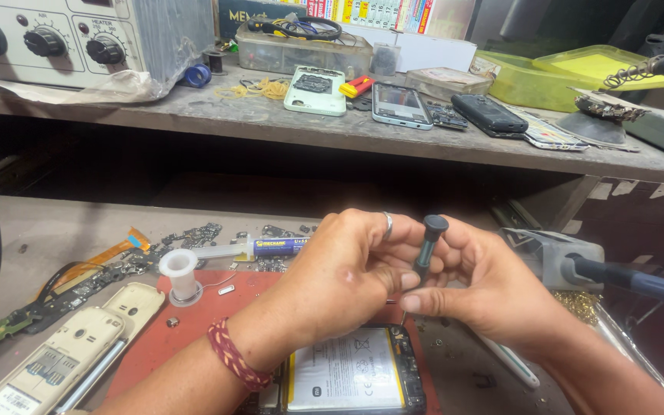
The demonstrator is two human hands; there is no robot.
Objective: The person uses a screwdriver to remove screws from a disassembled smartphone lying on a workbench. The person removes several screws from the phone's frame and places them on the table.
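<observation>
Both hands meet just above the open phone [355,373], which lies with its back off on the red mat [194,330]. The right hand [493,288] holds a small dark screwdriver [426,250] upright, with its fingers pinched around the thin handle. The round cap on top sticks out above the fingers. The left hand [347,277] curls in beside it, and its fingertips press together close to the lower part of the tool; it wears a ring and a red woven band on the wrist. The metal tip points down at the top edge of the phone, but I cannot tell if it touches a screw. The screwdriver looks light, stiff and thin, so it may roll or slip; I think it is best held at the ribbed middle, with the cap free to turn. The phone looks easy to break, with its flat battery and tiny parts showing, so I think it should be held by its side edges only. Left of the phone stand a white spool [180,269] and a beige phone shell [71,350]. Behind the phone lies a blue tube [270,247]. To the right of the phone rests a grey tool with a blue handle [578,265].
</observation>
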